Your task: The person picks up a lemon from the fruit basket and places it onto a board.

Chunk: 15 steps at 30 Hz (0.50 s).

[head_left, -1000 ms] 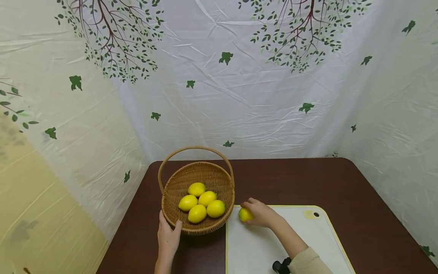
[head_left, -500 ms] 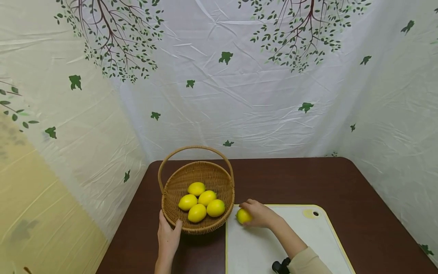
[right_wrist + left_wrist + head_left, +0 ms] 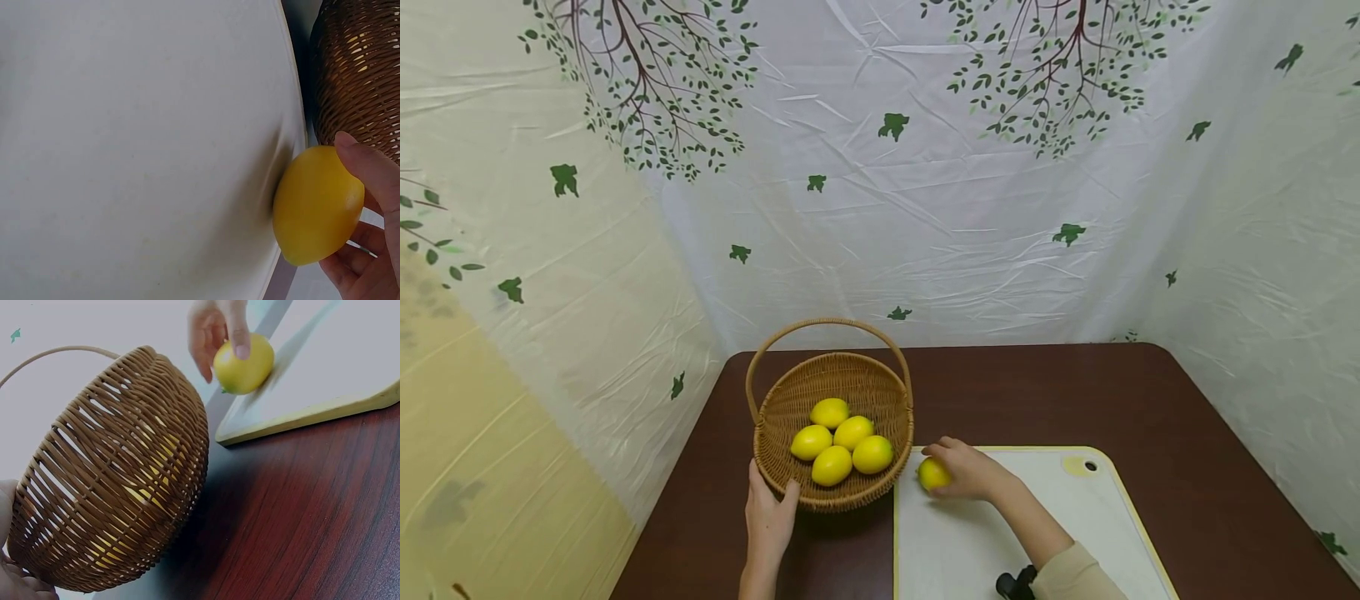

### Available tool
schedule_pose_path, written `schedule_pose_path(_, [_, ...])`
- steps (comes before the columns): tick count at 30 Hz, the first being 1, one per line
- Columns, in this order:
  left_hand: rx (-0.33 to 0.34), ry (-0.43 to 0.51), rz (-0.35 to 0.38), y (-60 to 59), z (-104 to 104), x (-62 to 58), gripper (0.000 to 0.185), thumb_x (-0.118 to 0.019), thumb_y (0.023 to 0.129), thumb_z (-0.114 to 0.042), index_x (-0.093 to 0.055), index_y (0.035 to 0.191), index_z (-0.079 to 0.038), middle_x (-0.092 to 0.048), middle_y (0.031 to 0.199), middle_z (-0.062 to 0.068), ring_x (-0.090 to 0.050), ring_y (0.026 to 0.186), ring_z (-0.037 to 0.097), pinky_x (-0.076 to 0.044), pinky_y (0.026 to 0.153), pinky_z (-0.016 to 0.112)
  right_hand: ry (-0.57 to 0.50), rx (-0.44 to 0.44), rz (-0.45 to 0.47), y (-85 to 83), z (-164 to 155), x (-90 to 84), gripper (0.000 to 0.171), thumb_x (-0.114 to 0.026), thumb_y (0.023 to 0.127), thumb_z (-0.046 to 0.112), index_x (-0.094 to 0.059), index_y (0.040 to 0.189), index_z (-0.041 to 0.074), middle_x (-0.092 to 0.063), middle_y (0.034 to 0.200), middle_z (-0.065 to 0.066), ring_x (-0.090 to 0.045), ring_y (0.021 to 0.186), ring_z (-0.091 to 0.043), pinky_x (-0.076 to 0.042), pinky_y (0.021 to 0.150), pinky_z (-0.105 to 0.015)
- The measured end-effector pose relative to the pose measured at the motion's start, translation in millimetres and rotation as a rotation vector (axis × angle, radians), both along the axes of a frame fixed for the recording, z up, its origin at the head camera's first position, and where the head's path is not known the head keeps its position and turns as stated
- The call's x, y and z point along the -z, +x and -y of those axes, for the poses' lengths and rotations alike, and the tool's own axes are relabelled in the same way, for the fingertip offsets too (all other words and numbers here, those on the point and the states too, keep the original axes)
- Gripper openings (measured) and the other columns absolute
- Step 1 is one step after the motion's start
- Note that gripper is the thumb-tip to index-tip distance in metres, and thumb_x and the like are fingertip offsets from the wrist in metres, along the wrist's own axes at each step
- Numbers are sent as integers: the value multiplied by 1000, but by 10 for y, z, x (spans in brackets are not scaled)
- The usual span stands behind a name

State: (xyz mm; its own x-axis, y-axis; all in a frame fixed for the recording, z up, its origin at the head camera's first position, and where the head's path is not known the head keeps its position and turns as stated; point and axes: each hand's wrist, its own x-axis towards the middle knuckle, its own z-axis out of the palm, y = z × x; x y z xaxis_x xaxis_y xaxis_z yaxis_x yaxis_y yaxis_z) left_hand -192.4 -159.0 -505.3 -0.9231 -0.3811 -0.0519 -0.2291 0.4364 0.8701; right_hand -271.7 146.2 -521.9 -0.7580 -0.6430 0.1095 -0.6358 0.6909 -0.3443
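The lemon [image 3: 933, 473] you are handling sits on the near-left corner of the white cutting board [image 3: 1000, 533], right at its edge and just beside the wicker basket [image 3: 782, 400]. Your right hand [image 3: 972, 468] curls over it, the grip pinching the lemon between thumb and fingers [image 3: 369, 165], as the right wrist view shows. Your left hand [image 3: 769, 518] rests against the near outer wall of the basket, thumb up along the weave and fingers laid fairly straight on it rather than wrapped round anything. Inside the basket lie four more lemons [image 3: 841, 440], packed close and touching. Its arched handle [image 3: 827, 325] stands upright over them. Basket and board both sit on the dark brown bench [image 3: 1075, 392], and a white sheet printed with green leaves [image 3: 925, 183] hangs behind.
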Motion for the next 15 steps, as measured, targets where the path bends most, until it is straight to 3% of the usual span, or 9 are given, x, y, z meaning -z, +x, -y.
schedule_pose_path(15, [-2,-2,-5,-5,-7,16,83,-52,85,-23,4,141,1,-10,144,28,-19,128,43,-23,98,56,9,17,23,6,2,-49,55,-72,68,35,-57,113,5,-55,102,-4,-51,84,-13,-47,74,-30])
